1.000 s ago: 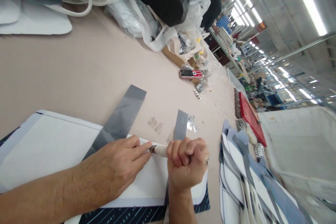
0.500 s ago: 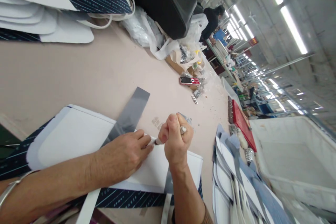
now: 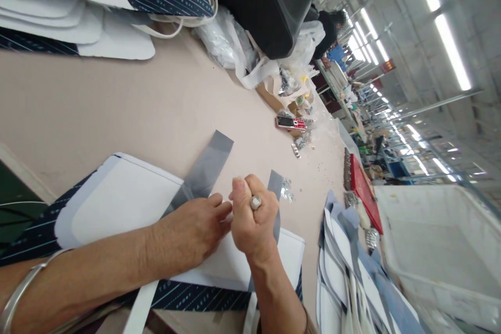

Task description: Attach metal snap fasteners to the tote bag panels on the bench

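A white panel (image 3: pixel 121 203) backed with dark blue printed fabric (image 3: pixel 195 297) lies on the table below both hands. Two grey strips cross it; the left strip (image 3: pixel 207 164) sticks out past its upper edge. My left hand (image 3: pixel 195 227) rests on the panel, fingers bent and pressed together at its upper edge; whatever they pinch is too small to make out. Touching those fingertips, my right hand (image 3: pixel 254 214) is closed in a fist around a white pen-like tool, whose round end (image 3: pixel 255 202) shows between the fingers. The tool's tip is hidden.
Stacked white panels (image 3: pixel 50 15) lie at the upper left, more panels (image 3: pixel 344 266) at the right. Past the hands are small metal pieces (image 3: pixel 287 190), a red phone (image 3: pixel 290 123) and plastic bags (image 3: pixel 223 42). A red case (image 3: pixel 366 193) sits beside a white bin (image 3: pixel 442 240).
My right hand has moved left against my left fingertips and turned, covering the tool's tip. The right grey strip now shows more. The whole view has shifted slightly.
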Demonstrator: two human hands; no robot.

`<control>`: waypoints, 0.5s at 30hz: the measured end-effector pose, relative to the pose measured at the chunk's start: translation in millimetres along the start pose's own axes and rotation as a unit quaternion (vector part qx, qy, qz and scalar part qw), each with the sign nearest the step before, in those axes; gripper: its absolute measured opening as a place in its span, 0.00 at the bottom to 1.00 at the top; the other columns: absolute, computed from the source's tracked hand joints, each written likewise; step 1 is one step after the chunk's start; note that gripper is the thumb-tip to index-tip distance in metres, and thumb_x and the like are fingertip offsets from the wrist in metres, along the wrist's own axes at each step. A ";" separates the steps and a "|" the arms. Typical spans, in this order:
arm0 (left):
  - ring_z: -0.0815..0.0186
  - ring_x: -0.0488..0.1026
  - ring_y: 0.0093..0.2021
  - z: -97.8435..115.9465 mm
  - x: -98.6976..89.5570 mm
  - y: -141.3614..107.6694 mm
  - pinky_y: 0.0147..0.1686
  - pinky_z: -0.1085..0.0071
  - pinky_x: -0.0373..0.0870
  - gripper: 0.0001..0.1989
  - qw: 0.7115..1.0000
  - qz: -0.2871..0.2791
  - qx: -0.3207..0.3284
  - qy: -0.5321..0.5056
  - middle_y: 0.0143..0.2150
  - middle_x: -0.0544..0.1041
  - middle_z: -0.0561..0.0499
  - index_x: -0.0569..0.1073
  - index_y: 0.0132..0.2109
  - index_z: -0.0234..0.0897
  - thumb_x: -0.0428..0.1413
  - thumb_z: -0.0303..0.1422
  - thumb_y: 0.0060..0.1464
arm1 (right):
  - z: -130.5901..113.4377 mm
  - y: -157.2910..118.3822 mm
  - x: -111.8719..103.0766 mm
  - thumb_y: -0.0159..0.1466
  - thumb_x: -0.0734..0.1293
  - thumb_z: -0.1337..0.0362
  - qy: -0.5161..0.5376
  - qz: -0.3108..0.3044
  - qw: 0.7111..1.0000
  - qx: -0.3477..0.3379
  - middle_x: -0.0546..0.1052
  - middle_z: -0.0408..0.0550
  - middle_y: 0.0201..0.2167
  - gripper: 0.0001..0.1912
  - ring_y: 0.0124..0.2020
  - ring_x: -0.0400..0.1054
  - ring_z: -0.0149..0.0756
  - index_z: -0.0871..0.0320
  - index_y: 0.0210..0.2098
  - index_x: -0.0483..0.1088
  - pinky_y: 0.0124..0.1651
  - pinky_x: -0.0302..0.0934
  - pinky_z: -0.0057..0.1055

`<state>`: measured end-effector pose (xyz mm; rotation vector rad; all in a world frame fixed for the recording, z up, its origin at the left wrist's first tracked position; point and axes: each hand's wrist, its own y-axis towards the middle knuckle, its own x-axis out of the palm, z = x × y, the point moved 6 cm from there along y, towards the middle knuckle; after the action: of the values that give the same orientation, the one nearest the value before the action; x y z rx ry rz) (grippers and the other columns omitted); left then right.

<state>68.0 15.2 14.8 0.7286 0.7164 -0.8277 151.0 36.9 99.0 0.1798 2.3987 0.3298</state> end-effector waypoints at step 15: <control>0.52 0.74 0.45 -0.2 -17.3 1.9 0.44 0.56 0.74 0.11 0.986 0.051 -0.072 0.142 0.48 0.79 0.41 0.77 0.49 0.34 0.51 0.25 0.65 | 41.9 -41.5 -38.9 0.69 0.66 0.46 0.202 0.123 0.950 0.206 0.53 0.30 0.14 0.27 0.14 0.46 0.25 0.51 0.21 0.53 0.18 0.45 0.24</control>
<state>61.2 23.0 28.8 0.7547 0.9765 -0.5781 206.2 -3.4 81.3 0.6629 2.8342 -0.0376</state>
